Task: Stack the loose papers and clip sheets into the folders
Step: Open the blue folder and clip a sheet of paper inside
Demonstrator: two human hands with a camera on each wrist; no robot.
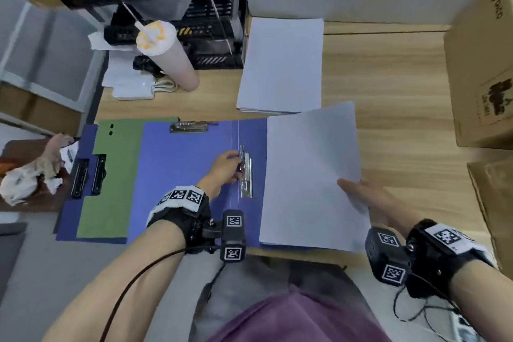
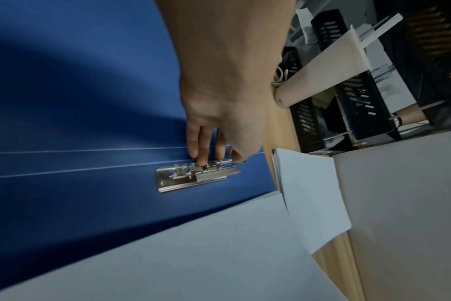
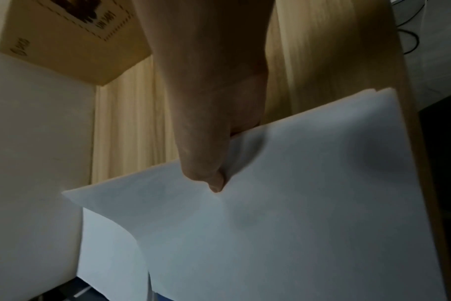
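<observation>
Item 1, nearest edge of desk [image 1: 388, 69]: open blue folder [image 1: 180, 175], lying flat, spine roughly at centre. Contents: metal spring clip [image 1: 246, 172] fixed along the spine; second metal clip [image 1: 188, 127] at the top edge of the left leaf; nothing yet clamped under either.

Item 2: left hand [image 1: 226, 168], fingers curled onto the spine clip, fingertips [image 2: 202, 160] pressing on its lever.

Item 3: sheaf of white sheets [image 1: 311, 180], over the folder's right leaf, edges slightly fanned, top sheet bowed. Held by right hand [image 1: 369, 203], thumb [image 3: 214, 179] on top, other fingers beneath, pinching the right edge.

Item 4, left of the blue folder and partly under it: green folder [image 1: 111, 180] resting on a further blue folder [image 1: 72, 203]; two black clips [image 1: 88, 175] side by side on them.

Item 5, behind: stack of white paper [image 1: 281, 66], loose, squared, flat on the desk.

Item 6, far left: tall pale cup [image 1: 169, 55], sealed lid, straw inserted; contents cannot be told. Beside it a white adapter [image 1: 133, 90].

Item 7, rear: black tiered tray rack [image 1: 166, 3]; contents unclear.

Item 8, right: cardboard boxes [image 1: 483, 69]; printed logo and dark graphic, lettering too blurred to read reliably.
</observation>
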